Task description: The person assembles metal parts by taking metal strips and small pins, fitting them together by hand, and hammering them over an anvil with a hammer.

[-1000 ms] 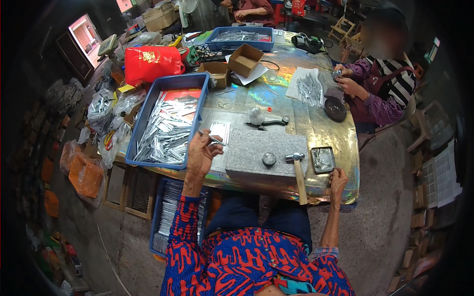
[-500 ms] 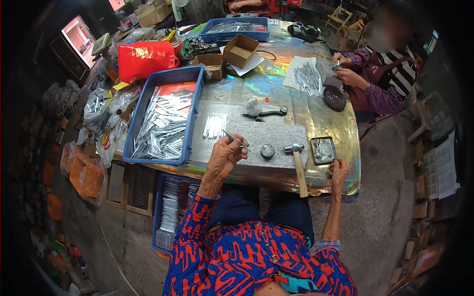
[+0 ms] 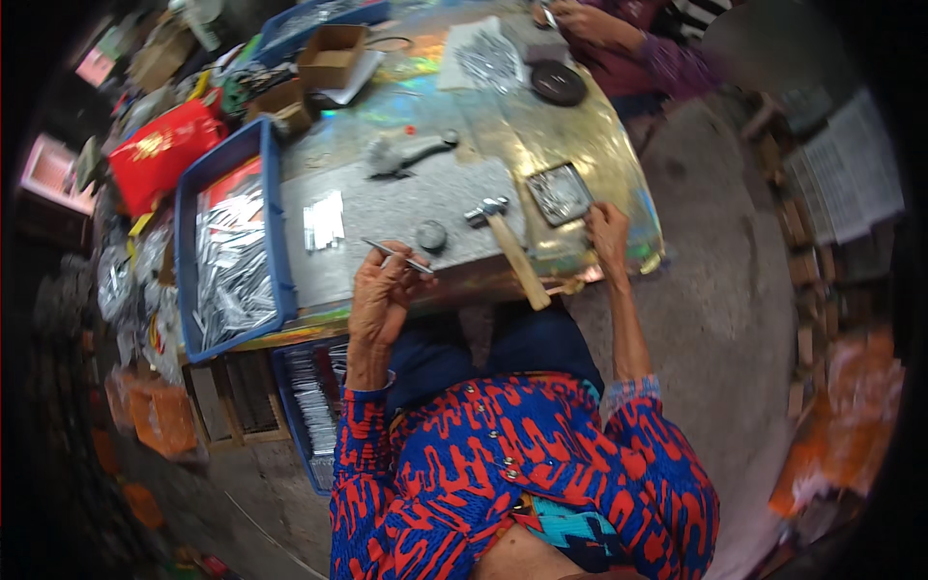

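Between the thumb and fingers of my left hand [image 3: 382, 290] is a slim metal rod [image 3: 398, 256], held at a slant above the front of a grey board [image 3: 377, 232]. My right hand [image 3: 609, 237] is curled at the near right corner of a small dark square tray [image 3: 538, 204] of tiny metal parts; whether it grips the rim or a small part is hidden. A hammer [image 3: 520, 263] with a wooden handle lies between my hands. Close to the rod sits a round grey metal block [image 3: 431, 235]. Several flat silver pieces [image 3: 323, 220] are lined up on the board.
A blue bin [image 3: 281, 232] heaped with metal pieces stands at the left, beside a red bag [image 3: 164, 150]. Dark-handled pliers [image 3: 420, 155] lie farther back. Across the table, a co-worker's hands [image 3: 590, 21] are near a dark round dish [image 3: 558, 83] and a rod pile [image 3: 486, 58].
The whole view has swung, so the table sits farther left and higher, slightly blurred. My left hand still has the rod; my right hand stays beside the small tray.
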A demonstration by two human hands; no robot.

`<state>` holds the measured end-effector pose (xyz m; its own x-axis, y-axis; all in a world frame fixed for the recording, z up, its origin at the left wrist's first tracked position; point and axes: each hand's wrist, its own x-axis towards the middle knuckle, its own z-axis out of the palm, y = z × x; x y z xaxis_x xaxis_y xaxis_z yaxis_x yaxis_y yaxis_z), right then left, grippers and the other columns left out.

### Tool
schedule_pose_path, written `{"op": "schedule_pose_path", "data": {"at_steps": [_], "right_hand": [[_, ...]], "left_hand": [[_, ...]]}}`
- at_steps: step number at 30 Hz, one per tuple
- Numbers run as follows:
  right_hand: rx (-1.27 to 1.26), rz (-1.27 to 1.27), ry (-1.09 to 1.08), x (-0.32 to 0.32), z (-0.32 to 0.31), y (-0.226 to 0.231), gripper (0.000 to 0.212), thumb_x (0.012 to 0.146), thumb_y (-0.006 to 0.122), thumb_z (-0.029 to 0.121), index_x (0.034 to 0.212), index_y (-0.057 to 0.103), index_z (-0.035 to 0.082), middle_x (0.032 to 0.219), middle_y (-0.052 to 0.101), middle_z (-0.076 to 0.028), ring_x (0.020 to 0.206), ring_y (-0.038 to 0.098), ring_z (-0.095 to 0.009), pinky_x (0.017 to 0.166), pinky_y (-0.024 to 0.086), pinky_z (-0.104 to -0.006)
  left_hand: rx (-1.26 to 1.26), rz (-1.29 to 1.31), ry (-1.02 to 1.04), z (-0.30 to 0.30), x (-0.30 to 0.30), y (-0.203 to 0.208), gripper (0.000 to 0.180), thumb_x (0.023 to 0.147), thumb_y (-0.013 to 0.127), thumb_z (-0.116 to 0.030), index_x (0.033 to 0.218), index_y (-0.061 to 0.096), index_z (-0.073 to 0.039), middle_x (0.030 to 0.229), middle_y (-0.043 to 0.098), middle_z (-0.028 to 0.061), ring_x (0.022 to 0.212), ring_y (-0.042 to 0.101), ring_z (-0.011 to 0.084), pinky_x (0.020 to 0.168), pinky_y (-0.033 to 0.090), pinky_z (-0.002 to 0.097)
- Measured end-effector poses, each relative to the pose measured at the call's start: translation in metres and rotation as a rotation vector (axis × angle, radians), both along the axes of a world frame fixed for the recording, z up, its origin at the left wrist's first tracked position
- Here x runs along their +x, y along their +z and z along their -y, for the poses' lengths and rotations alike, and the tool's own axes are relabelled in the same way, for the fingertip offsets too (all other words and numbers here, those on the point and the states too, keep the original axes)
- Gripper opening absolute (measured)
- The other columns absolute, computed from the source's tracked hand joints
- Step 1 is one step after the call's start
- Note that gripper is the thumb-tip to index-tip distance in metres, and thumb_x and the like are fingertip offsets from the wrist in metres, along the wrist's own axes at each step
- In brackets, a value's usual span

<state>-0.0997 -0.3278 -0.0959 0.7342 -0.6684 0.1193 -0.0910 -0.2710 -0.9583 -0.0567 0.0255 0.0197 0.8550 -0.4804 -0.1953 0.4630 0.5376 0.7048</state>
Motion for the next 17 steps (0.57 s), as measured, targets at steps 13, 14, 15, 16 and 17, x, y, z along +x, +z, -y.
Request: {"op": "schedule_pose_path", "data": {"at_steps": [13, 14, 15, 16, 17], "right_hand": [[-0.303, -0.160, -0.011, -0.002, 0.006, 0.016, 0.020, 0.081, 0.049, 0.013, 0.090, 0.060, -0.001, 0.074, 0.060, -0.020, 0.068, 0.060, -0.031, 0.062, 0.046, -0.0389], [-0.379, -0.176, -0.023, -0.003, 0.004, 0.019, 0.020, 0.080, 0.051, 0.014, 0.091, 0.060, -0.001, 0.076, 0.061, -0.021, 0.070, 0.060, -0.031, 0.062, 0.046, -0.0396], [-0.456, -0.191, -0.034, -0.003, 0.003, 0.021, 0.020, 0.080, 0.052, 0.015, 0.091, 0.060, 0.000, 0.078, 0.061, -0.021, 0.071, 0.061, -0.030, 0.063, 0.047, -0.0403], [-0.505, -0.184, -0.025, -0.001, 0.004, 0.020, 0.020, 0.080, 0.052, 0.015, 0.091, 0.060, 0.001, 0.082, 0.061, -0.021, 0.075, 0.061, -0.031, 0.066, 0.046, -0.0415], [-0.554, -0.177, -0.016, 0.003, 0.007, 0.019, 0.019, 0.080, 0.053, 0.016, 0.092, 0.061, 0.002, 0.087, 0.061, -0.021, 0.078, 0.061, -0.031, 0.068, 0.046, -0.0426]], "left_hand": [[-0.055, -0.007, -0.141, 0.024, -0.026, -0.009, 0.014, 0.084, 0.056, -0.010, 0.095, 0.051, -0.003, 0.085, 0.059, 0.0140, 0.069, 0.061, 0.0197, 0.061, 0.054, 0.0310], [-0.034, 0.011, -0.147, 0.024, -0.026, -0.008, 0.014, 0.084, 0.056, -0.009, 0.095, 0.051, -0.003, 0.085, 0.060, 0.0142, 0.069, 0.061, 0.0197, 0.061, 0.054, 0.0310], [-0.013, 0.029, -0.153, 0.024, -0.026, -0.008, 0.014, 0.084, 0.056, -0.009, 0.095, 0.051, -0.002, 0.086, 0.060, 0.0144, 0.069, 0.061, 0.0198, 0.061, 0.054, 0.0311], [-0.013, 0.042, -0.160, 0.024, -0.026, -0.009, 0.014, 0.084, 0.056, -0.009, 0.095, 0.051, -0.002, 0.086, 0.060, 0.0145, 0.070, 0.061, 0.0199, 0.061, 0.054, 0.0314], [-0.015, 0.054, -0.169, 0.024, -0.026, -0.009, 0.014, 0.084, 0.056, -0.009, 0.095, 0.051, -0.002, 0.086, 0.060, 0.0146, 0.071, 0.061, 0.0200, 0.062, 0.054, 0.0317]]}}
